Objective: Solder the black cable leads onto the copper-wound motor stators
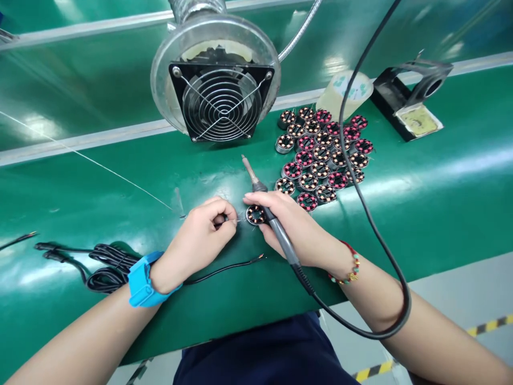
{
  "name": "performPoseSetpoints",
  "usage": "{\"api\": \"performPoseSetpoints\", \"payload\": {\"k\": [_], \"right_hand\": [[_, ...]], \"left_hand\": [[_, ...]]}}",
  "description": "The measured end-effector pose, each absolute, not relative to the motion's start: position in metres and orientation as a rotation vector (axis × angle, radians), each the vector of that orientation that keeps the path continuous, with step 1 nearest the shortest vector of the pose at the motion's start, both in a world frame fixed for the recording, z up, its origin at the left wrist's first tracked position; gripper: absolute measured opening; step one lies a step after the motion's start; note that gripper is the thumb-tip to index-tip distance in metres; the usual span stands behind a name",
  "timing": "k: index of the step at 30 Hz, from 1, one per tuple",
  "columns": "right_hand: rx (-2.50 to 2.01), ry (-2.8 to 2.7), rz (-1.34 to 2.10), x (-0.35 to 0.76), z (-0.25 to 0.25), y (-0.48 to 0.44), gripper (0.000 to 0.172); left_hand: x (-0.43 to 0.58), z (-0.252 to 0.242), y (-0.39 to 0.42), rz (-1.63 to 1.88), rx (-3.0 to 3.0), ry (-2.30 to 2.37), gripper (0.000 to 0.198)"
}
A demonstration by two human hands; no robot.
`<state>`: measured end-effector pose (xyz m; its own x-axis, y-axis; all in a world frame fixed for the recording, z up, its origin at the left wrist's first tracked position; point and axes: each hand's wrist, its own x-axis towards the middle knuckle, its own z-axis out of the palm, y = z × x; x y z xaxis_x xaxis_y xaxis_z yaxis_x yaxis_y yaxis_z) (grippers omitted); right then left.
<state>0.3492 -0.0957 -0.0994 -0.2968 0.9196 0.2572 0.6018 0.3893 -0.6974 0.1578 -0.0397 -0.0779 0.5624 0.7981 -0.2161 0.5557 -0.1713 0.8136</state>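
Note:
My right hand point(294, 227) grips a soldering iron point(264, 200) like a pen, its tip pointing up and away toward the fan. The same fingers rest against a small round motor stator point(255, 215) with copper coils, lying on the green bench. My left hand point(206, 235) is closed in a pinch just left of the stator, holding what looks like a fine wire at its edge. A blue wrist strap point(141, 280) sits on my left wrist. The iron's black cord point(372, 224) loops round my right forearm.
Several more stators point(323, 155) are grouped to the right behind my hands. A fume extraction fan point(219, 96) stands ahead. A tape roll point(344, 93) and an iron stand point(412, 96) sit at the far right. Coiled black wires point(104, 264) lie left, a loose black wire point(228, 267) near the bench's front edge.

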Motion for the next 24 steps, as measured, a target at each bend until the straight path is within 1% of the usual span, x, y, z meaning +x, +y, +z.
{"api": "performPoseSetpoints", "payload": {"k": [3, 7, 12, 19, 24], "right_hand": [[-1.349, -2.068, 0.623, 0.349, -0.102, -0.094, 0.048], [-1.356, -2.074, 0.591, 0.347, -0.104, -0.091, 0.047], [-1.279, -1.887, 0.555, 0.349, -0.095, -0.096, 0.041], [-1.236, -1.607, 0.327, 0.355, -0.083, -0.106, 0.019], [-1.193, -1.604, 0.356, 0.357, -0.077, -0.111, 0.009]], "left_hand": [[0.158, -0.08, -0.038, 0.331, 1.828, 1.104, 0.011], [0.159, -0.082, -0.036, 0.371, 1.801, 1.122, 0.01], [0.162, -0.082, -0.037, 0.351, 1.764, 1.185, 0.009], [0.165, -0.08, -0.037, 0.327, 1.685, 1.267, 0.008], [0.164, -0.082, -0.037, 0.326, 1.655, 1.274, 0.006]]}}
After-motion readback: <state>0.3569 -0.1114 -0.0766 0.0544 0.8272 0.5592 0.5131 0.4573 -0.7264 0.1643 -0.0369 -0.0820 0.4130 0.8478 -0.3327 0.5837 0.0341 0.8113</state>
